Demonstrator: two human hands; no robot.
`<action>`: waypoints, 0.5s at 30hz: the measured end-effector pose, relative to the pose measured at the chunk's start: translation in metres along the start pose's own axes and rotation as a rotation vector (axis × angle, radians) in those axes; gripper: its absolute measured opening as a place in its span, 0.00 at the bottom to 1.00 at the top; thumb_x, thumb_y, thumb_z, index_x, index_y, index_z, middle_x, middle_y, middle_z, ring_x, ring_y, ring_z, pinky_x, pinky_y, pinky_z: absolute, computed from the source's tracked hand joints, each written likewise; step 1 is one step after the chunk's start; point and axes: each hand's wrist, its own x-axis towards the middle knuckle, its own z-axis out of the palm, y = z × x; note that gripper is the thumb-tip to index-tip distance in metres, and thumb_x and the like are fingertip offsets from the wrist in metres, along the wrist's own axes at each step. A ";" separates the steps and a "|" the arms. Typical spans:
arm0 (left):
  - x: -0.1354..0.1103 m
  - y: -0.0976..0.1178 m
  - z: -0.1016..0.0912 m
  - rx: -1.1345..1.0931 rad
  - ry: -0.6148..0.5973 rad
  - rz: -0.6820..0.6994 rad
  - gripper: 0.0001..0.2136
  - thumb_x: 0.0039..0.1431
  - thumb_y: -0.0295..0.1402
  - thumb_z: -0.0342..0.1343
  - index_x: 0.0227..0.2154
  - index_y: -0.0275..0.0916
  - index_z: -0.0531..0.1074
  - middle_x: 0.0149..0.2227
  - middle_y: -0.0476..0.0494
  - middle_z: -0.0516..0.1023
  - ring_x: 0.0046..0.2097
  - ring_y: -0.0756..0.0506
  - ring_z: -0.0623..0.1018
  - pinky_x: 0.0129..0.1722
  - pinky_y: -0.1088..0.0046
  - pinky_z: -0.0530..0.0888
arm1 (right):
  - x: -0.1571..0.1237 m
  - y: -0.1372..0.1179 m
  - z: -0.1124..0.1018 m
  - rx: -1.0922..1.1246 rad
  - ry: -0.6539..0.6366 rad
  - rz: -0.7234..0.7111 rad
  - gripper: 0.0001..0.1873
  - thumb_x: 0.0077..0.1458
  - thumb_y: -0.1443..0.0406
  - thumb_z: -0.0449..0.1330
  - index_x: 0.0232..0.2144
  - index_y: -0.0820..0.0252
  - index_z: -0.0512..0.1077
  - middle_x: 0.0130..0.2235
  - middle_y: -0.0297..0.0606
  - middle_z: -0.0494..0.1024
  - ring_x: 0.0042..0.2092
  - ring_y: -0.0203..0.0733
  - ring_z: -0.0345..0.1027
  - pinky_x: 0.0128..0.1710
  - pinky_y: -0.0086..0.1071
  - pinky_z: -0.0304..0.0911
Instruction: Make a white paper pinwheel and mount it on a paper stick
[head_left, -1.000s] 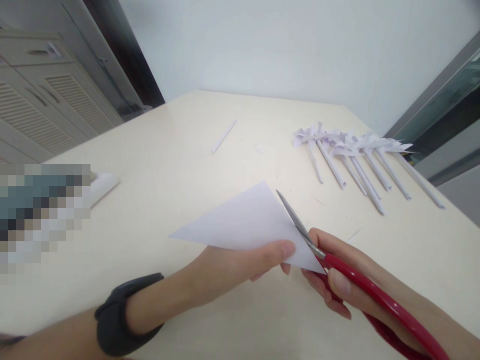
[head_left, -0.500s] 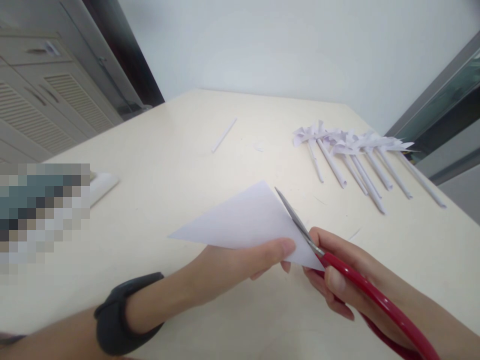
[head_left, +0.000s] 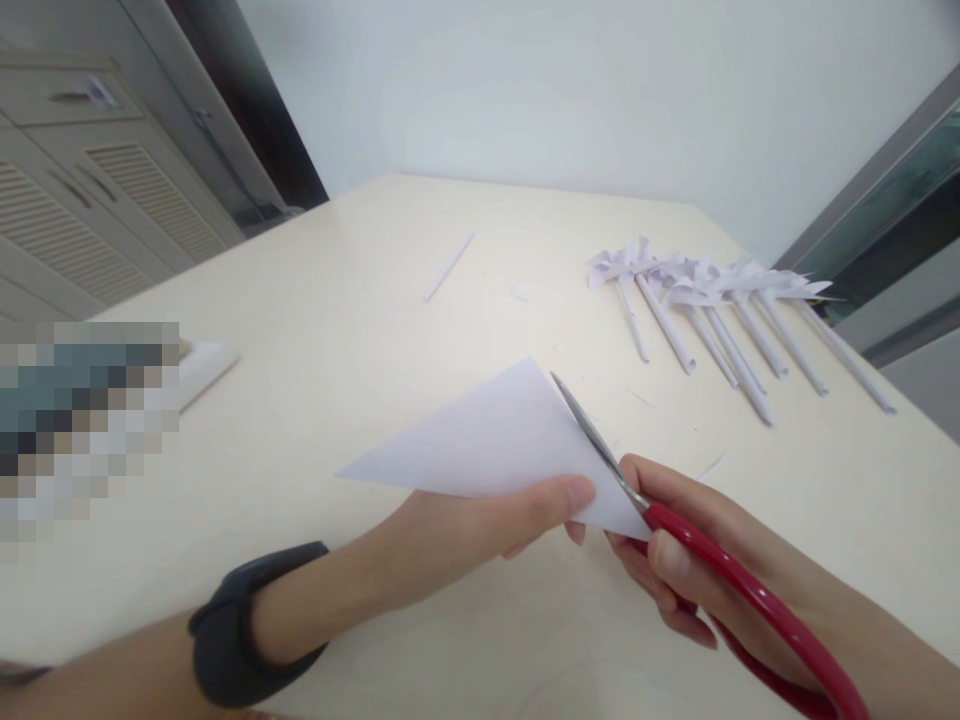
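Observation:
A white triangular piece of paper (head_left: pixel 480 430) is held up off the table by my left hand (head_left: pixel 480 525). The thumb lies on top near its right part, and the other fingers are mostly hidden underneath. My right hand (head_left: pixel 697 560) grips a pair of scissors (head_left: pixel 750 590) with red handles. Its metal blades lie close together along the paper's right edge, the tip pointing up and left near the top corner. Whether paper is between the blades, I cannot tell.
Several paper pinwheels (head_left: pixel 720 285) with rolled paper sticks lie at the right on the table (head_left: pixel 315 310). A single rolled paper stick (head_left: pixel 449 267) lies further back. Small paper scraps (head_left: pixel 517 290) are scattered about. At the left, a blurred-out item (head_left: pixel 82 420) sits by the edge.
The scissor blades look slightly closer together than before. Both hands and the paper stay almost in the same place.

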 end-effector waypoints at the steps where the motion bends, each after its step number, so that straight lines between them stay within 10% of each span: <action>1: 0.000 0.001 0.000 -0.001 0.003 0.000 0.25 0.54 0.47 0.56 0.10 0.40 0.55 0.15 0.55 0.62 0.24 0.50 0.71 0.30 0.74 0.69 | 0.000 0.002 0.000 -0.002 -0.009 0.004 0.23 0.55 0.44 0.55 0.31 0.55 0.58 0.24 0.25 0.56 0.23 0.30 0.46 0.20 0.27 0.45; 15: 0.002 0.001 0.000 0.012 -0.036 0.026 0.24 0.55 0.48 0.55 0.11 0.40 0.57 0.16 0.54 0.63 0.26 0.50 0.71 0.31 0.73 0.70 | 0.000 0.011 0.001 0.060 -0.063 0.037 0.22 0.57 0.44 0.53 0.29 0.54 0.54 0.21 0.23 0.57 0.18 0.26 0.50 0.17 0.23 0.50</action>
